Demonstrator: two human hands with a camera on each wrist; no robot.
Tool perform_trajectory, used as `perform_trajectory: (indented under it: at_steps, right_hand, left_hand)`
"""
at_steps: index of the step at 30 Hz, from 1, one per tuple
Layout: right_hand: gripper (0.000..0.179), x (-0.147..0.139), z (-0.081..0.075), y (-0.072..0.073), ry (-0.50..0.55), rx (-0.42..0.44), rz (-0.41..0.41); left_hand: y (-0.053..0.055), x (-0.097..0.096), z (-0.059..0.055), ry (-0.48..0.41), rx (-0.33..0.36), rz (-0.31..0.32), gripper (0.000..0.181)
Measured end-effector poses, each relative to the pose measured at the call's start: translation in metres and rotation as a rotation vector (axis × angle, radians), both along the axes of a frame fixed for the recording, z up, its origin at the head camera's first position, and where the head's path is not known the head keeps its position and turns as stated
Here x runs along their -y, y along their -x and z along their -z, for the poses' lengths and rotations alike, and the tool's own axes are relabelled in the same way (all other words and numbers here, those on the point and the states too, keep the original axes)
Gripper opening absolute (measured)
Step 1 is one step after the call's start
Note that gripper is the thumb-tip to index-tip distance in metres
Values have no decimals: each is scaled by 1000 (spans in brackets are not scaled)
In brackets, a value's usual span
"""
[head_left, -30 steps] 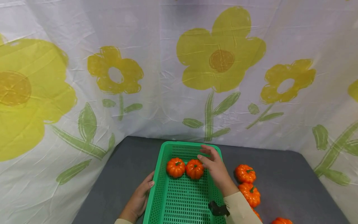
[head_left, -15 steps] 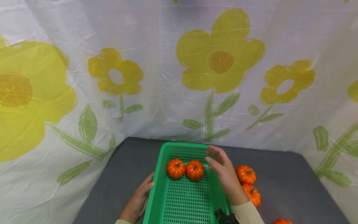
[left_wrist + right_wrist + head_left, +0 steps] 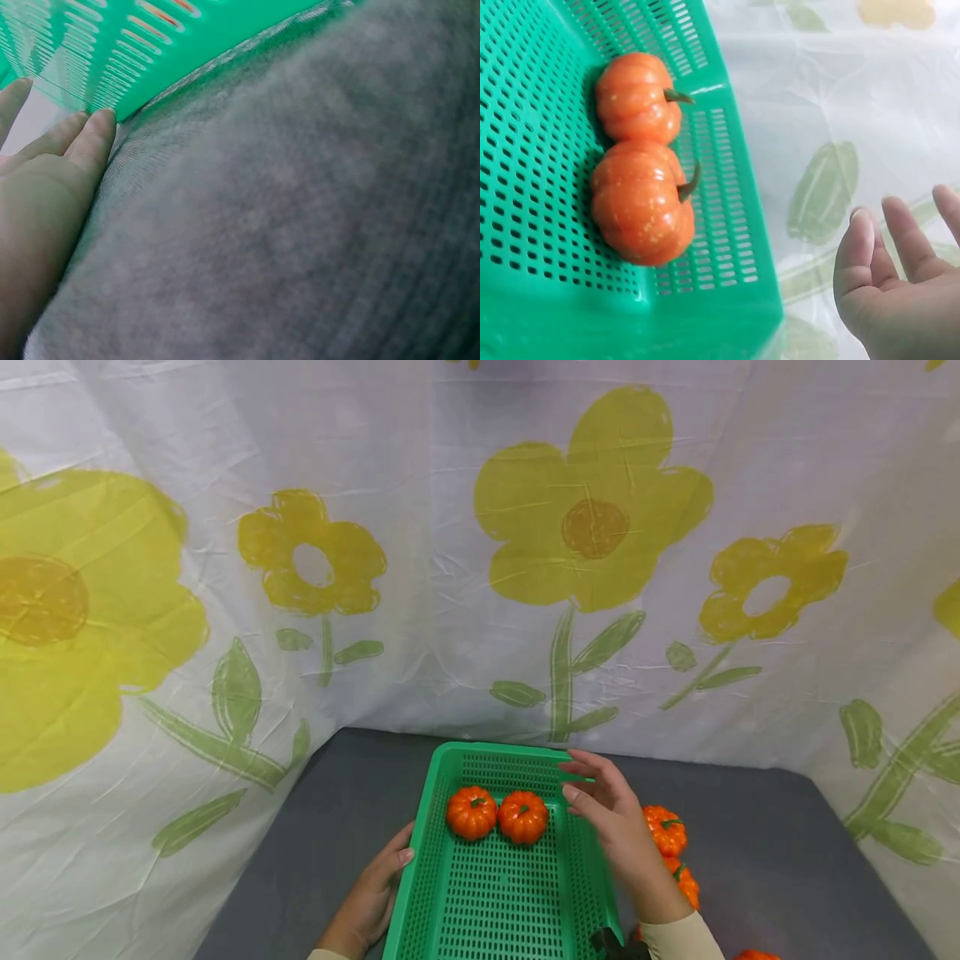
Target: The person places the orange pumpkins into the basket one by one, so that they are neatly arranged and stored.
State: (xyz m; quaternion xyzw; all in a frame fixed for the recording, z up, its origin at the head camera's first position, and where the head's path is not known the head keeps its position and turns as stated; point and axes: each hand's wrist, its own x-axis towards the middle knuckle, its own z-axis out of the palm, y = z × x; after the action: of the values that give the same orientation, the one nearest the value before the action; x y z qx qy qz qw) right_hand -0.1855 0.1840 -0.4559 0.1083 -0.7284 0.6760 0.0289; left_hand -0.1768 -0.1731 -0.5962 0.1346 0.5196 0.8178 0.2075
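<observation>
Two small orange pumpkins with green stems sit side by side in the far part of a green perforated plastic basket. My left hand rests against the outside of the basket's left wall; in the left wrist view its fingertips touch the green wall low down, fingers fairly straight. Over the basket's right rim hovers my right hand, its fingers loosely bent and nothing held. In the right wrist view that hand stands apart from the basket and both pumpkins.
More orange pumpkins lie on the dark grey table right of the basket, partly hidden by my right arm. Another pumpkin shows at the bottom edge. A white flower-printed cloth hangs behind and beside the table.
My right hand has moved right, away from the right-hand pumpkin in the basket and towards the rim. The left hand, the basket and its two pumpkins have stayed put.
</observation>
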Motion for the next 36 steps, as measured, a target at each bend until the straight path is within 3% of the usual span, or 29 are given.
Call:
perform_trajectory:
  at_steps: [17, 26, 36]
  right_hand:
    - [48, -25, -13, -21, -36, 8, 56]
    - [48, -40, -13, -26, -55, -26, 107]
    - [49, -64, -10, -39, -108, -23, 138]
  left_hand:
    - [-1, -1, 0, 34, 21, -13, 71]
    - [0, -1, 3, -27, -16, 19, 68]
    - [0, 0, 1, 35, 3, -19, 71]
